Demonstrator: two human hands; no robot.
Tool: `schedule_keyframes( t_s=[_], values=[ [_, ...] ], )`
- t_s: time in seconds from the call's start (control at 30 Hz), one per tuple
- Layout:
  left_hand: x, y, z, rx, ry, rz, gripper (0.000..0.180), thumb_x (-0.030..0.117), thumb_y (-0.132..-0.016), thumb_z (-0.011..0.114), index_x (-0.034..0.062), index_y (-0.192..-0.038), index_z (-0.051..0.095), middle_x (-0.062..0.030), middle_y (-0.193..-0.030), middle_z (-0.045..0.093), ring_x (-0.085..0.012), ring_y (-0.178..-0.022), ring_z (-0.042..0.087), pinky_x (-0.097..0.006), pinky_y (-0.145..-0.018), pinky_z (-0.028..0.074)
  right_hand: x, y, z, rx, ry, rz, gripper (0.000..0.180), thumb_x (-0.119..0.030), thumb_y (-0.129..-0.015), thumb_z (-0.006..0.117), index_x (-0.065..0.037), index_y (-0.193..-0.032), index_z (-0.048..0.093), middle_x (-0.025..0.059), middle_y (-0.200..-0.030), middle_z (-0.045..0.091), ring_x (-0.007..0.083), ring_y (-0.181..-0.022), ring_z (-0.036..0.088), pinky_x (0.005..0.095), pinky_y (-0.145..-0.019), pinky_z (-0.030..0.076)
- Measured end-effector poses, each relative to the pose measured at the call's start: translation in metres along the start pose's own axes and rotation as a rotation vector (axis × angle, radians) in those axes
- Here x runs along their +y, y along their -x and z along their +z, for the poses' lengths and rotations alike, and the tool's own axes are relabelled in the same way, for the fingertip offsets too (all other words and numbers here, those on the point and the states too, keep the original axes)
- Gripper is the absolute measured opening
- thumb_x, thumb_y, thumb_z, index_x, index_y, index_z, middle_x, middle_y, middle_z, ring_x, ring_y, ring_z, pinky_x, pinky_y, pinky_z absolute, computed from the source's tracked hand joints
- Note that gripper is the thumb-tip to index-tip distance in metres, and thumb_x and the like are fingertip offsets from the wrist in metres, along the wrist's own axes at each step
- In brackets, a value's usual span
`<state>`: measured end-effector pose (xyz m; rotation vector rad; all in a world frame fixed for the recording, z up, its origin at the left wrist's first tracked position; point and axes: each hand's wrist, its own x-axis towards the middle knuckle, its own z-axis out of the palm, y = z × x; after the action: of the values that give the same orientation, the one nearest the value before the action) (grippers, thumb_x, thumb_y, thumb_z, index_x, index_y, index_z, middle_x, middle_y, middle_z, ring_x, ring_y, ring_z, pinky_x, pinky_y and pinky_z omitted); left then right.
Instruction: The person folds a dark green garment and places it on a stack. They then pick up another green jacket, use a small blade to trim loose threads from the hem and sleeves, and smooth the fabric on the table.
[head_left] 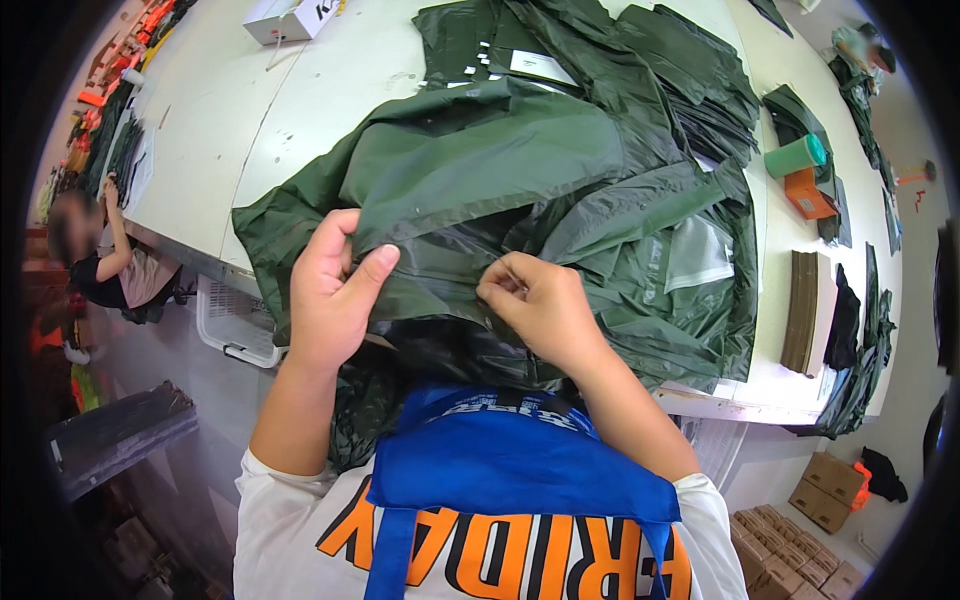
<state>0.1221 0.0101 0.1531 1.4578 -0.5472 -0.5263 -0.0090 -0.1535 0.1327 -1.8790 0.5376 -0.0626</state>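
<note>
A dark green raincoat [480, 150] of shiny coated fabric lies loosely spread over the near part of the white table. My left hand [335, 285] grips its left side, with the thumb raised in front and the fingers partly behind a fold. To its right, my right hand [537, 300] is closed in a pinch on the fabric near the raincoat's middle opening. Whatever small part sits between those fingertips is hidden. A pale grey patch [698, 255] shows on the right part of the raincoat. Its lower edge hangs over the table's front, against my blue apron [510, 460].
Folded green garments [690, 75] are stacked at the back of the white table [330, 100]. A green roll [797, 156], an orange box [808, 194] and a cardboard stack [803, 310] stand at right. Below the left edge is a white basket [225, 325]. Another person [125, 260] works at far left.
</note>
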Motion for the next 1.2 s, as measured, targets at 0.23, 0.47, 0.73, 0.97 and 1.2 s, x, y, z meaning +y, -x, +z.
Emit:
schedule_keyframes(
  t_s=[0.23, 0.47, 0.73, 0.97, 1.2],
  values=[
    [0.009, 0.005, 0.0, -0.025, -0.185, 0.054, 0.018, 0.002, -0.089, 0.06, -0.0015, -0.106, 0.054, -0.0013, -0.088, 0.064, -0.0023, -0.078, 0.052, -0.017, -0.07, 0.041, -0.005, 0.002, -0.033, -0.035, 0.175, -0.195, 0.011, -0.005, -0.08, 0.061, 0.002, -0.084, 0.054, 0.0191, -0.08, 0.062, 0.0384, -0.077, 0.061, 0.0417, -0.067, 0.049],
    [0.003, 0.001, 0.018, 0.056, -0.046, 0.081, 0.018, 0.0, -0.089, 0.061, -0.0006, -0.105, 0.054, -0.001, -0.086, 0.063, -0.002, -0.077, 0.052, -0.018, -0.068, 0.042, -0.024, 0.012, -0.029, 0.016, 0.186, -0.241, 0.012, 0.0, -0.077, 0.057, 0.0, -0.089, 0.054, 0.0186, -0.079, 0.062, 0.0376, -0.077, 0.061, 0.0425, -0.066, 0.05],
    [0.012, -0.003, 0.005, 0.034, -0.11, 0.069, 0.022, -0.002, -0.09, 0.057, -0.001, -0.111, 0.052, -0.0052, -0.108, 0.061, -0.0099, -0.098, 0.055, -0.024, -0.087, 0.043, -0.015, 0.001, -0.028, 0.098, 0.182, -0.16, 0.009, -0.004, -0.083, 0.056, -0.002, -0.092, 0.055, 0.0186, -0.081, 0.063, 0.0382, -0.077, 0.062, 0.0418, -0.067, 0.05],
    [0.0, -0.005, 0.014, -0.031, -0.006, 0.065, 0.019, -0.003, -0.089, 0.058, -0.0015, -0.107, 0.052, -0.0032, -0.097, 0.063, -0.0053, -0.089, 0.055, -0.02, -0.079, 0.044, -0.013, 0.01, -0.038, 0.091, 0.122, -0.139, 0.011, -0.003, -0.083, 0.056, -0.002, -0.094, 0.053, 0.0165, -0.077, 0.062, 0.0354, -0.075, 0.063, 0.039, -0.065, 0.049],
    [0.003, -0.005, 0.015, 0.097, -0.099, 0.159, 0.027, -0.007, -0.087, 0.057, -0.002, -0.113, 0.051, -0.0064, -0.103, 0.062, -0.0088, -0.095, 0.056, -0.024, -0.087, 0.045, -0.025, -0.005, -0.023, 0.162, 0.125, -0.317, 0.013, -0.001, -0.079, 0.055, -0.003, -0.092, 0.054, 0.0182, -0.079, 0.063, 0.0392, -0.077, 0.061, 0.0442, -0.067, 0.049]
  ],
)
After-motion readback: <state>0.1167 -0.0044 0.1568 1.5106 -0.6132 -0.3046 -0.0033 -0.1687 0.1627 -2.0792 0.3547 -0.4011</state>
